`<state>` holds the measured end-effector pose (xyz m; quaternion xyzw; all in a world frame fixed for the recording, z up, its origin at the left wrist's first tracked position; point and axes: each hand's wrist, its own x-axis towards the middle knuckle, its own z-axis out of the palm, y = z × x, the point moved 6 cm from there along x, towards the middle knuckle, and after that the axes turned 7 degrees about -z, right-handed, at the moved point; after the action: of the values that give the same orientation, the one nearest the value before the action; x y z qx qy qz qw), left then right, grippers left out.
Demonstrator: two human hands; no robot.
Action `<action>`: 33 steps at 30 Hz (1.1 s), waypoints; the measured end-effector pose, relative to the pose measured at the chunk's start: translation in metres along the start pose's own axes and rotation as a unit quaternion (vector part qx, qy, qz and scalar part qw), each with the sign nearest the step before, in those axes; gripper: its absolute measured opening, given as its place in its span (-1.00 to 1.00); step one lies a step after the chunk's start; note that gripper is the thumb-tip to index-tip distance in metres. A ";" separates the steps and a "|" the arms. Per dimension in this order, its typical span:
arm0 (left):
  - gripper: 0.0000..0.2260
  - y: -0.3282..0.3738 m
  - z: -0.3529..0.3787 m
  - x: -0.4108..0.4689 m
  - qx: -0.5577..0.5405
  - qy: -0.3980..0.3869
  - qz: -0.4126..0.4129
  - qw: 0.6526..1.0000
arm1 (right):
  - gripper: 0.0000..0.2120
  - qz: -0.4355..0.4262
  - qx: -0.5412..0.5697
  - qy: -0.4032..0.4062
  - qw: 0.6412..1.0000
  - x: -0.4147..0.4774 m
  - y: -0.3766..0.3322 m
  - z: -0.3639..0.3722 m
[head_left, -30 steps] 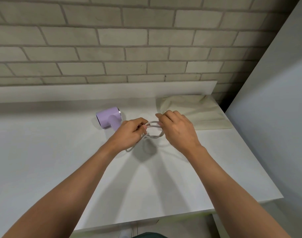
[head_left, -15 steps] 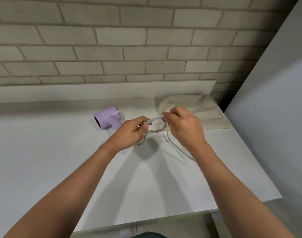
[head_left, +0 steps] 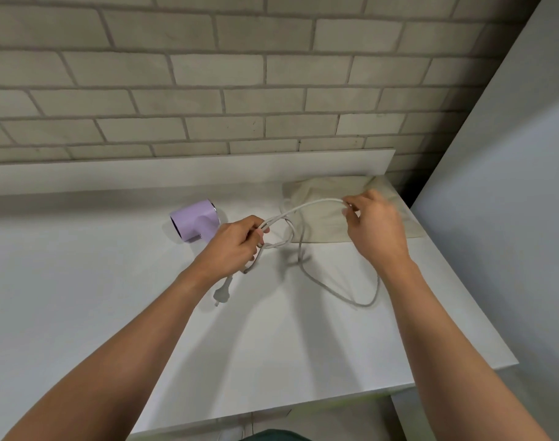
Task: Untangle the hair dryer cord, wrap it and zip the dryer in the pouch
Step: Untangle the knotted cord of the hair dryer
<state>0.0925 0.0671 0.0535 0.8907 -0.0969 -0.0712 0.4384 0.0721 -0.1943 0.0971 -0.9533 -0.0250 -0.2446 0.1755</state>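
Lavender plastic marks the hair dryer [head_left: 195, 219], which lies on its side on the white worktop [head_left: 112, 297] in the head view, well back toward the brick wall [head_left: 271, 90]. Its short barrel runs from near-left to far-right, the dark open end facing the person's left and a silver ring at the other end. The handle points toward the person and disappears behind the left hand [head_left: 236, 243]. That hand is curled round a bunch of strands of the pale grey cord [head_left: 306, 206], with a crossed loop hanging just to its right. The right hand [head_left: 373, 224], slightly blurred, pinches one strand between thumb and fingertips and holds it out over the cream pouch [head_left: 325, 227], which lies flat at the worktop's far right corner. Between the two hands the cord runs in a shallow arc, left to right. More of it drops from the tangle to a slack loop on the worktop, and the plug [head_left: 221, 294] lies below the left wrist, prongs toward the person. The cord looks limp, light and rather smooth, so it should slide through crossings but kink if yanked. It is best held close beside the knot, feeding the free plug end through. The dryer seems small, rigid and light, and easiest taken by its handle.
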 end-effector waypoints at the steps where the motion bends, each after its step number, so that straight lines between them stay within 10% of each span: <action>1: -0.79 0.000 0.000 0.000 0.003 -0.001 0.000 1.000 | -0.63 -0.005 -0.007 -0.039 0.999 -0.002 -0.002 0.007; 4: -0.80 0.002 0.001 -0.001 0.010 -0.007 0.002 1.000 | -0.45 -0.096 0.009 -0.054 0.994 -0.009 -0.032 0.013; 14: -0.81 0.011 0.001 -0.006 0.032 -0.026 0.029 0.999 | -0.92 -0.291 -0.042 0.029 0.955 -0.010 -0.089 0.037; 24: -0.82 -0.005 0.000 -0.011 0.028 -0.033 0.020 0.999 | -0.87 -0.180 -0.028 0.117 0.976 0.001 -0.067 -0.006; 33: -0.80 0.002 0.001 -0.007 0.025 -0.031 0.021 0.999 | -0.61 -0.225 -0.081 0.040 0.970 -0.007 -0.079 0.005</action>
<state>0.0848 0.0667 0.0546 0.8967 -0.1306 -0.0873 0.4139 0.0573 -0.1187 0.1149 -0.9236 -0.2115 -0.3174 0.0390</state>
